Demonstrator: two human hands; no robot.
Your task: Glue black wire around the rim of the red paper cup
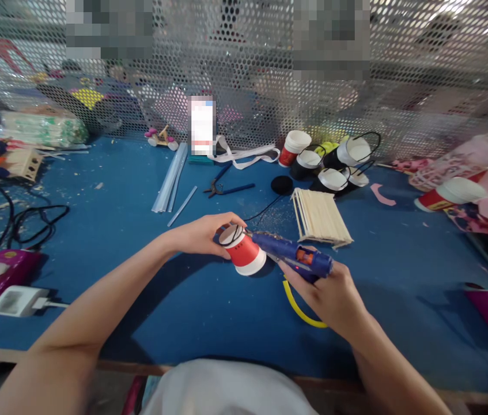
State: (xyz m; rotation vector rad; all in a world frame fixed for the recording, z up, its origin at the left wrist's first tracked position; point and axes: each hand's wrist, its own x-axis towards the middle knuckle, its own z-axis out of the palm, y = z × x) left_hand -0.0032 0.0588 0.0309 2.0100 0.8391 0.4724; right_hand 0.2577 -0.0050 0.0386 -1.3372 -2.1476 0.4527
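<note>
In the head view my left hand (209, 235) grips a red and white paper cup (245, 252), which is tilted with its wide rim toward the lower right. A thin black cord loops at the cup's narrow end. My right hand (334, 300) is wrapped around a blue glue gun (292, 251), its nozzle pointing left at the cup's narrow end. Whether the nozzle touches the cup I cannot tell. Beneath the right hand lies a curved yellow strip (298, 308). A black round piece (282, 185) with a cord sits beyond the cup.
Clear glue sticks (170, 178) and blue-handled pliers (222, 189) lie beyond my left hand. A wooden stick panel (322, 216) is at the right, with several black-wrapped cups (332, 180) behind it. Purple power strips (14, 271) sit at both sides. A perforated metal screen (244, 75) closes the back.
</note>
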